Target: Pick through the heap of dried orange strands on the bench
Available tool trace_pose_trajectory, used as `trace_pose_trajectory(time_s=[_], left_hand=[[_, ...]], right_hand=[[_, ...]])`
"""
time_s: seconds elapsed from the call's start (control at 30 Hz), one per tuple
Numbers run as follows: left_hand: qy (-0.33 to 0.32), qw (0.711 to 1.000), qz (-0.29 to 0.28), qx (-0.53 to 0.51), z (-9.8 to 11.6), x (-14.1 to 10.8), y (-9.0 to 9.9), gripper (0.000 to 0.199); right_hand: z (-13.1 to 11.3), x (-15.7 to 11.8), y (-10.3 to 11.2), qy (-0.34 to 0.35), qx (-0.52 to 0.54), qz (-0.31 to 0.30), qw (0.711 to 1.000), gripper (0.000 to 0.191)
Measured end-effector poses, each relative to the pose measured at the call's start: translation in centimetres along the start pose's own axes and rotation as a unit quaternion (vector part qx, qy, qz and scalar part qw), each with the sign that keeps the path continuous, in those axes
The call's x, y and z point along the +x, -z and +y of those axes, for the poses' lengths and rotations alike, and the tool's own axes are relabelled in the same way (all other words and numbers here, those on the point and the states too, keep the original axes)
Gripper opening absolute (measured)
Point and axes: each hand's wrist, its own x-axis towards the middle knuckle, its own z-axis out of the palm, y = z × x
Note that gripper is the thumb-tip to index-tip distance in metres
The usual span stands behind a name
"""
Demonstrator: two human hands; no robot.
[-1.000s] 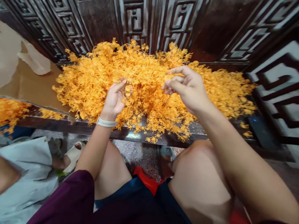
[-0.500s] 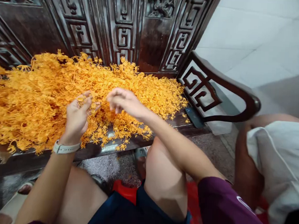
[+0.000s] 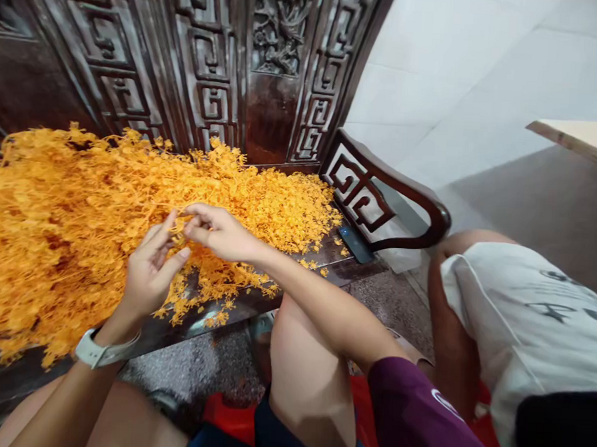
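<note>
A large heap of orange plastic flower pieces [image 3: 77, 238] covers the seat of a dark carved wooden bench. Over its front part, my left hand [image 3: 153, 266], with a pale watch on the wrist, has its thumb apart from its fingers and a small orange piece at the fingertips. My right hand [image 3: 220, 233] meets it from the right, thumb and forefinger pinched on the same small orange piece [image 3: 179, 229]. The fingertips of both hands nearly touch. Exactly how the piece is shaped is too small to tell.
Behind the heap rises the carved bench back [image 3: 272, 109]. At the right end are the curved armrest [image 3: 410, 196] and a dark phone [image 3: 356, 244] on the seat. A person in white shorts [image 3: 514, 315] sits to the right. A red stool [image 3: 231, 417] is under me.
My right hand has closed in on my left hand, and their fingertips now meet around the small orange piece. The view has shifted, showing more to the right.
</note>
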Motion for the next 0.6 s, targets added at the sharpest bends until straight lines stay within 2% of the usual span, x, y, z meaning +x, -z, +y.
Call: trace_pose_trajectory(time_s=[0.07, 0.13, 0.2, 0.27, 0.33, 0.4, 0.5, 0.6], left_hand=[[-0.001, 1.000, 0.001, -0.014, 0.2, 0.3, 0.1, 0.057], [-0.010, 1.000, -0.006, 0.008, 0.3, 0.5, 0.3, 0.054], [-0.025, 0.999, -0.026, 0.020, 0.4, 0.6, 0.4, 0.057], [-0.052, 0.996, -0.040, 0.056, 0.4, 0.4, 0.3, 0.060], [-0.101, 0.986, -0.033, 0.129, 0.4, 0.3, 0.1, 0.077], [-0.130, 0.980, -0.026, 0.147, 0.3, 0.3, -0.1, 0.088], [-0.107, 0.992, 0.000, 0.069, 0.1, 0.7, 0.0, 0.082], [-0.062, 0.996, 0.012, -0.059, 0.0, 1.3, 0.4, 0.053]], right_hand=[[-0.8, -0.2, 0.1, -0.010, 0.004, -0.014, 1.000, 0.032], [-1.7, -0.5, 0.1, -0.022, 0.007, -0.031, 0.999, 0.026], [-2.3, -0.7, -0.1, -0.033, 0.009, -0.029, 0.999, 0.022], [-2.6, -0.7, -0.3, -0.034, 0.000, -0.009, 0.999, 0.027], [-2.7, -0.6, -0.4, -0.019, -0.019, 0.000, 1.000, 0.034], [-2.6, -0.3, -0.4, -0.018, -0.020, -0.010, 1.000, 0.036], [-2.5, -0.1, -0.3, -0.034, 0.004, -0.017, 0.999, 0.040], [-2.3, -0.1, -0.2, -0.043, 0.027, -0.008, 0.999, 0.046]])
